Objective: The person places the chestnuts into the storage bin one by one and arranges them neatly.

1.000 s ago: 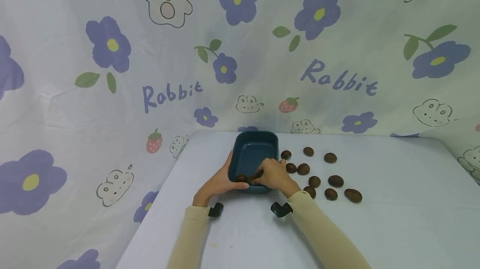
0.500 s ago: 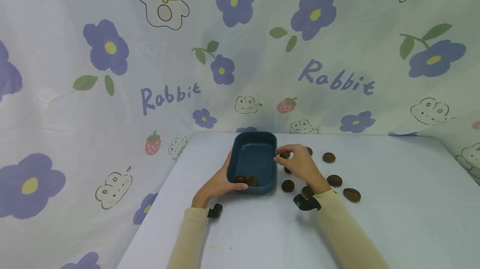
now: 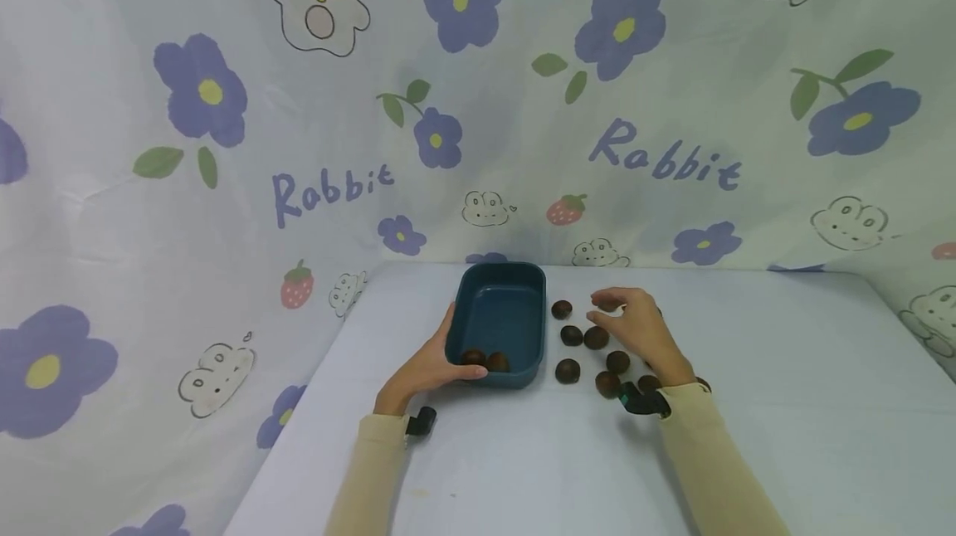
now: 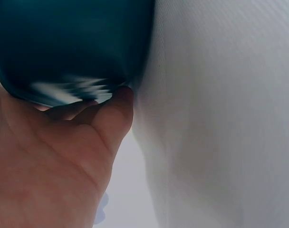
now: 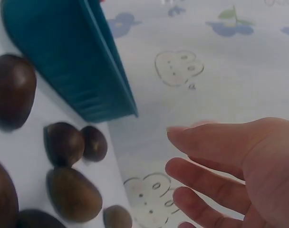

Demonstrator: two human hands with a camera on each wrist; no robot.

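Observation:
A dark teal rectangular dish (image 3: pixel 499 316) stands on the white table. My left hand (image 3: pixel 429 366) grips its near left corner, with the thumb along the front rim. Two brown chestnuts (image 3: pixel 474 358) lie inside at the near end. To the right of the dish my right hand (image 3: pixel 638 324) is over loose chestnuts, thumb and fingers apart, close to a chestnut (image 3: pixel 608 304) partly hidden by the fingers. From the right wrist, nothing shows between the fingers of the right hand (image 5: pixel 258 171). In the left wrist view the left thumb presses the dish's wall (image 4: pixel 73 38).
Several chestnuts (image 3: pixel 568 371) are scattered on the table right of the dish, some hidden under my right hand and sleeve. Behind stands a white cloth backdrop (image 3: pixel 672 212) printed with flowers and rabbits. Each wrist carries a small black camera (image 3: pixel 421 421).
My right hand has left the dish's near end and moved right and back over the loose chestnuts. Two chestnuts now show plainly in the dish. The left hand keeps its hold.

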